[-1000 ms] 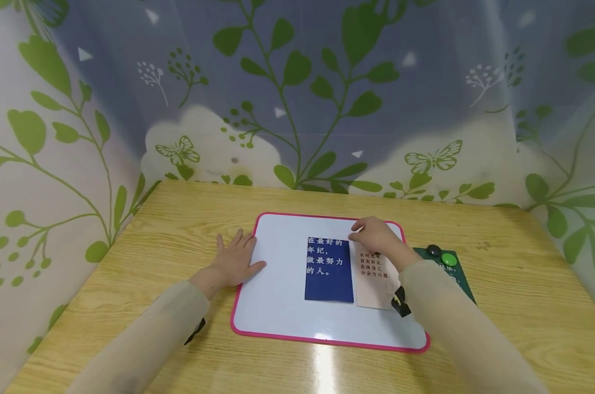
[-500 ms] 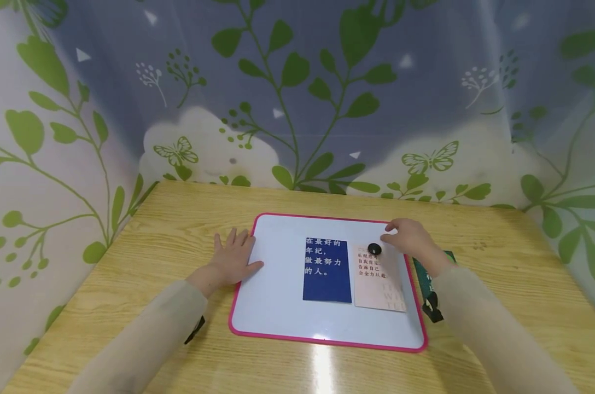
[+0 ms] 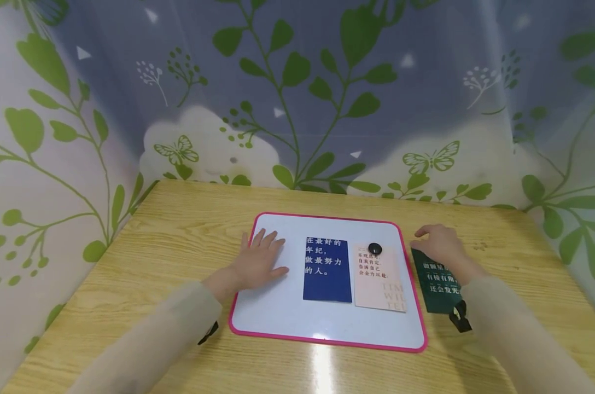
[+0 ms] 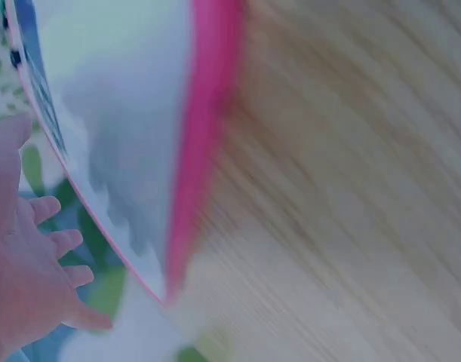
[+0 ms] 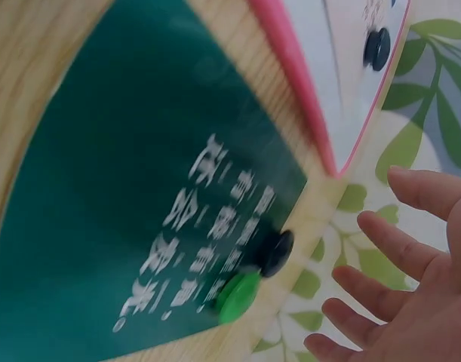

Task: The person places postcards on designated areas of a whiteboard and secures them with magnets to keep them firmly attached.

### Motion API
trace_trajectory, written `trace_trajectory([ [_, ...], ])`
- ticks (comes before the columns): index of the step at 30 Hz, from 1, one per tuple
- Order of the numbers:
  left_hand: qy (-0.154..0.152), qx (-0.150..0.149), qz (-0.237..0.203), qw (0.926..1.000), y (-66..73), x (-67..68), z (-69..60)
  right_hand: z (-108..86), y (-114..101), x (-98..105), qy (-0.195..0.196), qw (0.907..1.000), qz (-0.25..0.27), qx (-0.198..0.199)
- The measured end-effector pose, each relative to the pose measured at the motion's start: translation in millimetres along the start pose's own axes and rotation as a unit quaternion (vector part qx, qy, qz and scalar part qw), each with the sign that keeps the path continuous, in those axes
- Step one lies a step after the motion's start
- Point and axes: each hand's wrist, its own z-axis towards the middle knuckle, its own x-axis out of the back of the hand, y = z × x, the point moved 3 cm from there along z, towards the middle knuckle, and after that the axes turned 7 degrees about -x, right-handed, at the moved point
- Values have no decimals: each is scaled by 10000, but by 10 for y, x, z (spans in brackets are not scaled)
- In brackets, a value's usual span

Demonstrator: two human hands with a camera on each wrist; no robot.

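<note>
My left hand [image 3: 258,264] is over the left edge of the pink-framed whiteboard [image 3: 278,312], fingers spread and holding nothing. In the left wrist view it appears raised off the board. On the board lie a navy card [image 3: 327,284] with white characters and a pale pink card [image 3: 371,290] topped by a round black magnet [image 3: 374,249]. To the right, my right hand [image 3: 442,246] hovers by the top of a dark green card [image 3: 437,295], its fingers loosely extended. A black magnet [image 5: 276,253] and a green magnet [image 5: 238,297] sit on this card, close to the fingertips; my hand hides them in the head view.
The board and green card lie on a wood-grain table [image 3: 179,219]. A cloth printed with leaves [image 3: 297,109] stands behind and at both sides. Each wrist wears a black strap [image 3: 459,316].
My right hand has moved right, from the pink card to the green one, leaving the black magnet on the pink card. My left hand has shifted right from the board's edge further over it.
</note>
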Motion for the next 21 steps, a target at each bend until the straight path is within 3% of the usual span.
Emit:
trace_trajectory([
  [6, -290, -750, 141, 9967, 368, -84, 9, -17, 169, 46, 4, 10000, 5, -80],
  [10, -461, -1062, 267, 9929, 524, -149, 10, -42, 239, 77, 8, 9999, -21, -137],
  [21, -495, -1073, 216, 9928, 551, -211, 22, -160, 497, 127, -54, 9986, -272, -448],
])
